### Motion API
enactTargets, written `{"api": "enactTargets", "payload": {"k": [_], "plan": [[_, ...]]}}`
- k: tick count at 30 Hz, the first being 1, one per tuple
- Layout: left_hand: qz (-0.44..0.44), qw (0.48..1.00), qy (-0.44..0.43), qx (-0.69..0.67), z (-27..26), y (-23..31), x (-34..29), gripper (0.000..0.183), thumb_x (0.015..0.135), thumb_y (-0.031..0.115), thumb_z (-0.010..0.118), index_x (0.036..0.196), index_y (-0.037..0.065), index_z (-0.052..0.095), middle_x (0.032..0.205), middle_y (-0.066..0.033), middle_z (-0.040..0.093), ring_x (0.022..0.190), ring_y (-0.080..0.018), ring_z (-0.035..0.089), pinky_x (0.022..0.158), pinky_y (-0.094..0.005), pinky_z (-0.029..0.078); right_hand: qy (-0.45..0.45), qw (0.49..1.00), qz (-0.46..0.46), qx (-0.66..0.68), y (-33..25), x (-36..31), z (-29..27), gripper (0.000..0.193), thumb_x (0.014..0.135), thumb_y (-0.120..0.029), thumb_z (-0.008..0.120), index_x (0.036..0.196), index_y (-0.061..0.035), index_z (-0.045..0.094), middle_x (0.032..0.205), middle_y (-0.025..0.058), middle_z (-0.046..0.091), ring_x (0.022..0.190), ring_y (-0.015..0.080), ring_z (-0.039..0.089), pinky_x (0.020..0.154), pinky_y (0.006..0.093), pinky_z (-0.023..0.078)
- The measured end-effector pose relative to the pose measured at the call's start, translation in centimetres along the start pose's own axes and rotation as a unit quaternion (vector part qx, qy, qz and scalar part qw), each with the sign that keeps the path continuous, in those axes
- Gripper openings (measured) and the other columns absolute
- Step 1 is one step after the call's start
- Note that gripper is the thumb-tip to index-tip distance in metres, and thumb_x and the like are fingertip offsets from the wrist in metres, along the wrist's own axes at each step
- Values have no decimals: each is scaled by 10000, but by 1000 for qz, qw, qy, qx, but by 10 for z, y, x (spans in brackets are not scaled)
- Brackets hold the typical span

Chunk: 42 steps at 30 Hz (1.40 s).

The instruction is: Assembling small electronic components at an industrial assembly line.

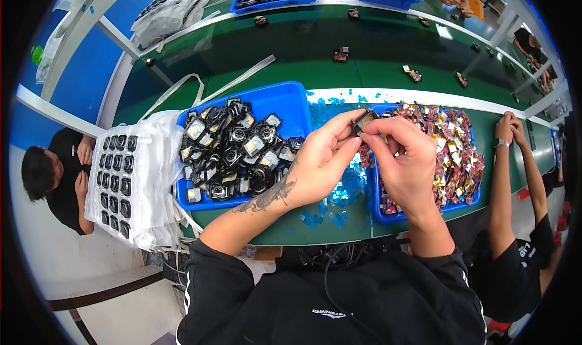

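A small black housing with a squarish pale face [364, 120] is held up between my two hands, above the gap between two blue trays. My left hand [327, 157] grips it from the left with thumb and fingers. The thumb and forefinger of my right hand [403, 154] pinch at its near right edge; whether they hold a smaller piece there is hidden. Many similar black housings [233, 145] lie heaped in the left blue tray [296, 99]. Below my right hand, the right blue tray [388, 216] is full of small red, white and yellow circuit pieces [448, 157].
Bits of blue film [339, 190] litter the green table between the trays. White sheets of black parts [115, 175] stand stacked at the left. Across a white rail, a green conveyor [291, 48] carries scattered pieces. Co-workers' arms [503, 181] rest at the right; another person [57, 169] sits far left.
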<state>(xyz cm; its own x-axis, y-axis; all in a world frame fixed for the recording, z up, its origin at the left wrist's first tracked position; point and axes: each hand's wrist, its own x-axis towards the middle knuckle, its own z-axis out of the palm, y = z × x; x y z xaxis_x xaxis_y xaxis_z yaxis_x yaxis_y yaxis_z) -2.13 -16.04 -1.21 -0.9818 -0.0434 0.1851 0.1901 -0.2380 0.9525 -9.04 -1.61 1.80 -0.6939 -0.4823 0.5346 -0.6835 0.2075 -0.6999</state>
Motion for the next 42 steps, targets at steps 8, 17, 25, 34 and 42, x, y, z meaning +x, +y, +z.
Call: {"api": "enactTargets", "payload": {"k": [8, 17, 25, 34, 42], "plan": [[1, 1000, -1, -2, 1, -2, 0, 439, 969, -22, 456, 1399, -54, 374, 1335, -152, 527, 1252, -197, 503, 1059, -324, 396, -1, 1000, 21, 22, 2, -1, -1, 119, 763, 30, 707, 867, -28, 701, 732, 66, 642, 535, 135, 495, 489, 268, 394], [-5, 1000, -8, 16, 2, -4, -2, 441, 981, -2, 448, 1411, -46, 364, 1320, -146, 536, 1223, -172, 515, 1028, -292, 402, 5, 999, 29, 37, 5, -1, 0, 95, 744, 3, 730, 808, -10, 661, 692, 52, 604, 541, 133, 467, 499, 277, 381], [28, 997, -38, 63, 6, 2, -5, 435, 955, -63, 436, 1388, -70, 388, 1332, -175, 528, 1227, -218, 530, 1032, -335, 424, 21, 990, 38, 136, 9, 1, -6, 325, 697, -25, 777, 760, -39, 458, 728, 26, 466, 670, 125, 464, 615, 274, 422], [23, 997, 65, -26, 14, -1, -4, 474, 962, -43, 425, 1427, -44, 333, 1317, -184, 536, 1182, -212, 556, 1025, -340, 439, 38, 994, -16, 103, 7, -8, -8, 341, 641, -63, 847, 837, -28, 571, 780, 61, 555, 706, 178, 548, 643, 298, 467], [44, 997, 30, 63, 5, 4, -3, 290, 949, -8, 477, 1218, 2, 586, 1154, -109, 609, 1056, -205, 623, 891, -323, 520, 8, 964, 110, 241, 6, -20, -11, 106, 845, 36, 672, 944, 31, 636, 860, 75, 663, 795, 118, 639, 658, 249, 535]]}}
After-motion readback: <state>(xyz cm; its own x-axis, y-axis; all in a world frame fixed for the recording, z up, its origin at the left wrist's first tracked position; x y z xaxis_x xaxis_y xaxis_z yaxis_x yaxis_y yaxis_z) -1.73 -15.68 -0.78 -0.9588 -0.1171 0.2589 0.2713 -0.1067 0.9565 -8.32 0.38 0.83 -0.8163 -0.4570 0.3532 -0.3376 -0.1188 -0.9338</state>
